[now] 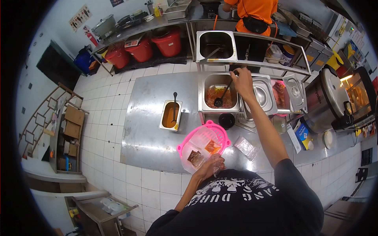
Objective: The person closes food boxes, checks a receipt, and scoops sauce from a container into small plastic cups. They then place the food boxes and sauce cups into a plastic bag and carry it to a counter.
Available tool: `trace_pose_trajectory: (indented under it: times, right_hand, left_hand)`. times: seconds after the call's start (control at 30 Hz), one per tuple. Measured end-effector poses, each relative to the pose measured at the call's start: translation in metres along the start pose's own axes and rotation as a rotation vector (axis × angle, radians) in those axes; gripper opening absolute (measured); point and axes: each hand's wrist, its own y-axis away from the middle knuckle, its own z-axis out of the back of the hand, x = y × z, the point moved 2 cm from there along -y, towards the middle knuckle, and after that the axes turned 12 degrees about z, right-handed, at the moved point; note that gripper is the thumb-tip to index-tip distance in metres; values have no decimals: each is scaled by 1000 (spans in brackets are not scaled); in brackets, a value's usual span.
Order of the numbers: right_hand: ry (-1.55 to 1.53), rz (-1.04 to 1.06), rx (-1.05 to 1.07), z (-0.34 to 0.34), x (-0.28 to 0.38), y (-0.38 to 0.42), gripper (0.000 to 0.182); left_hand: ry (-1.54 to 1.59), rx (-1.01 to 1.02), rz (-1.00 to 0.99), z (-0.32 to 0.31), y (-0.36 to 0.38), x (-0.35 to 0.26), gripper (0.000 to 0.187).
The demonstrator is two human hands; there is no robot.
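Note:
My right hand (242, 80) is closed on the handle of a black ladle (219, 102), whose bowl rests in red chunky sauce inside a steel pan (211, 94). Low in front of my body, my left hand (212, 164) is closed on a clear plastic bag (216, 170). Just beyond it stands a pink basket (210, 126) holding a small bag of orange-red sauce (212, 146) and a bag with brown contents (195, 158). A small steel tray (170, 115) of orange-brown sauce with a dark spoon sits left of the basket.
Steel lids (260, 94) and a black bowl (226, 120) lie beside the pan. A pack of clear bags (245, 148) is right of the basket. A large cooker (326, 98) stands at the right. A person in orange (256, 11) stands beyond the shelf.

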Motion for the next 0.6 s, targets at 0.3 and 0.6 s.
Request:
trace_pose_trajectory:
  times: [0.3,0.6]
  right_hand:
    - [-343,-58,222,61,47,39,23]
    - [-538,-27,366,58,64,62,21]
  left_hand:
    - [51,-32,42,15,12,-20,36]
    - [-275,-209,-25,7,10,-48,35]
